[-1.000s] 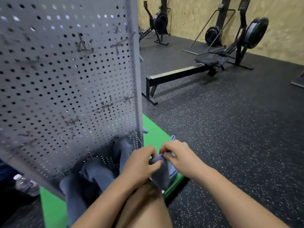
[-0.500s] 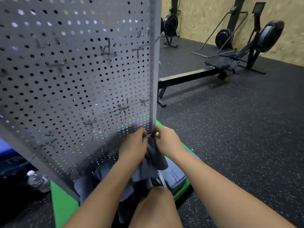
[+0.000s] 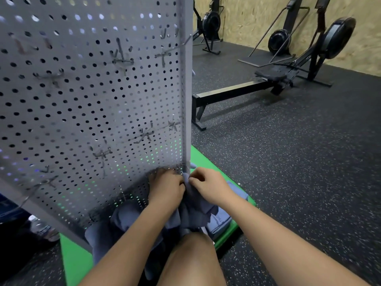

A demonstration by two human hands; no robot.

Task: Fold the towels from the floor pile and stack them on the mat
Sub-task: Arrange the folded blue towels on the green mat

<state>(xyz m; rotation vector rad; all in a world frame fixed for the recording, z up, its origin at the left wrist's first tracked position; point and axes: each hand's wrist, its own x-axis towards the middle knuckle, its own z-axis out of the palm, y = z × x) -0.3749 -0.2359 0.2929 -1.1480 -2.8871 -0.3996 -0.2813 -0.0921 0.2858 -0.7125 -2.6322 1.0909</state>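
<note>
- Our left hand (image 3: 167,188) and right hand (image 3: 210,187) each pinched the top edge of a grey towel (image 3: 195,207), close together by the pegboard's (image 3: 92,100) lower corner.
- The towel hung over the green mat (image 3: 206,162), beside a folded towel (image 3: 222,221) lying there.
- We judged the fold barely begun; the next move called for finding the corners and drawing them apart.
</note>
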